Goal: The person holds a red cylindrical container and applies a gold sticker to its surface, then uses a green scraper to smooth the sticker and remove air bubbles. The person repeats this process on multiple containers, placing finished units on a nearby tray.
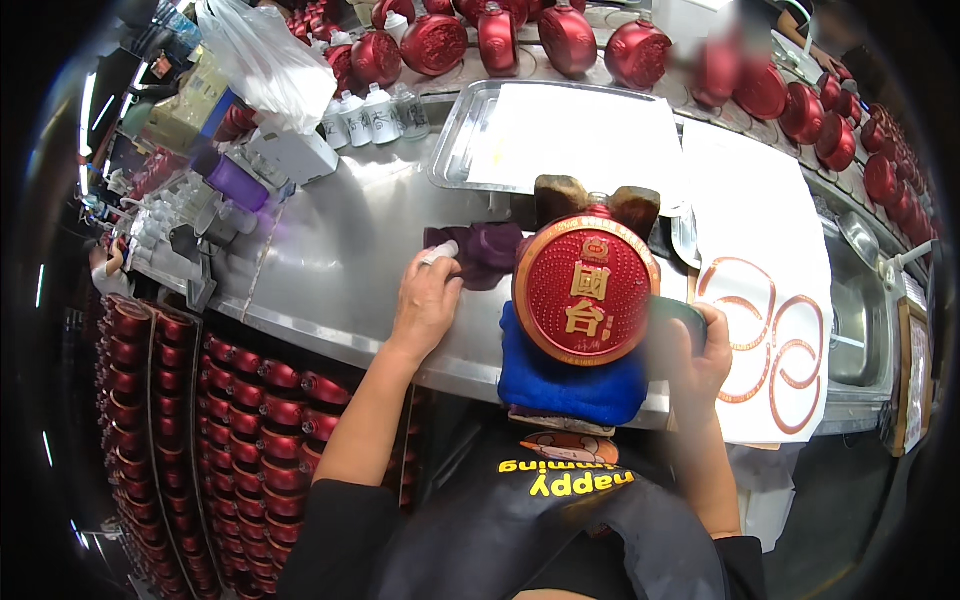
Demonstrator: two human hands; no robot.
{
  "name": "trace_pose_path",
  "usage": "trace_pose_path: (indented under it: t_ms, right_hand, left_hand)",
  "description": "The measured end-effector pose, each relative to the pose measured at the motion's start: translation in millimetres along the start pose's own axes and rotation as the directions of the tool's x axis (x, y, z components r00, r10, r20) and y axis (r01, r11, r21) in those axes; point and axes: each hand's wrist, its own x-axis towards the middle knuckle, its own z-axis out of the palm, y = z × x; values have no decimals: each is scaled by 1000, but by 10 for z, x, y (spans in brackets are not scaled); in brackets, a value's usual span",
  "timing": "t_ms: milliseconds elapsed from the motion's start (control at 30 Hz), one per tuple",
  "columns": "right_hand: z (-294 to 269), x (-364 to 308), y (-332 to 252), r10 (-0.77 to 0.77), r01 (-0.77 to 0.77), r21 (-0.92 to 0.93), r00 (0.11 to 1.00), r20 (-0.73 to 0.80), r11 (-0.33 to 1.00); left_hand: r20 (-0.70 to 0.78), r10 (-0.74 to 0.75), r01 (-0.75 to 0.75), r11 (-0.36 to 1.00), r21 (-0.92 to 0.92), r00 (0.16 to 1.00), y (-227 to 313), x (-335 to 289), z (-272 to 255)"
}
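A round, flat red bottle (615,270) with raised gold characters and an orange-gold rim band leans against two brown wooden blocks (559,200). Under its lower edge lies a folded blue towel (570,382). My right hand (697,355), blurred by motion, grips a dark green flat piece, maybe a scraper (678,318), at the bottle's right rim. On the left, my left hand (428,300) has its fingers curled at the edge of a dark purple cloth (485,255). White wrapping covers one of its fingertips.
To the right, orange ring-shaped strips (737,285) lie on white sheets. Behind are a metal tray (455,140) with paper and rows of red bottles (570,40). White squeeze bottles (380,112) stand back left; racked red bottles (265,430) fill the lower left. A sink (855,325) lies right.
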Motion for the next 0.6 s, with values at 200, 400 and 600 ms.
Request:
trace_pose_path:
  t_ms: [200,400,600]
  right_hand:
    - [-1,1,5,-51,51,-27,999,7,998]
    - [-7,5,10,-71,73,-81,997,21,994]
    - [-6,11,23,-112,114,-106,993,30,988]
  left_hand:
    - [129,-219,231,547,-805,967,775,340,-321]
    - [28,531,-494,805,-329,847,1494,1001,-47]
    - [23,378,-316,804,-503,925,1220,1028,-81]
